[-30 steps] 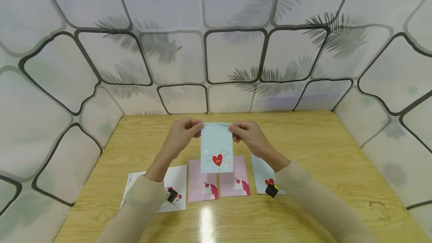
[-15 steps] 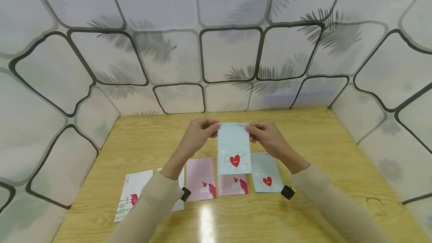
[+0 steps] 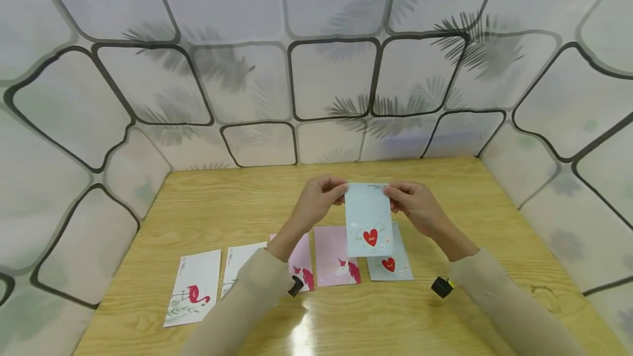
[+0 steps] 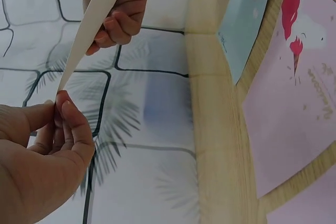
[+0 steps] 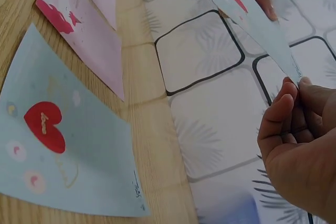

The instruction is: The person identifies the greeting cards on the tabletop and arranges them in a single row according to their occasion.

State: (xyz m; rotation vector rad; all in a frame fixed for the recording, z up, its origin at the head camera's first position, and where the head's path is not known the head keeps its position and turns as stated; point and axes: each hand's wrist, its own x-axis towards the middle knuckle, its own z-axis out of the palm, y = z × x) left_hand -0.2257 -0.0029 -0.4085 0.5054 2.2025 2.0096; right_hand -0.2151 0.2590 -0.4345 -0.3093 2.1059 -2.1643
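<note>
Both hands hold up a light blue card with a winged red heart near its lower edge. The left hand pinches its upper left corner between thumb and fingers, and the right hand pinches the upper right corner. In the left wrist view the card appears nearly edge-on. Below and partly behind it lies a matching blue heart card on the table. To the left lie two pink unicorn cards, the farther-left one partly hidden by the left forearm.
Two white cards lie at the left of the wooden table. One is a flamingo card; the other white card is partly covered by the left sleeve. Patterned cloth walls enclose the back and sides.
Both hands have carried the held card to the right, from over the pink cards to over the blue card on the table. The flamingo card has come out from behind the left arm.
</note>
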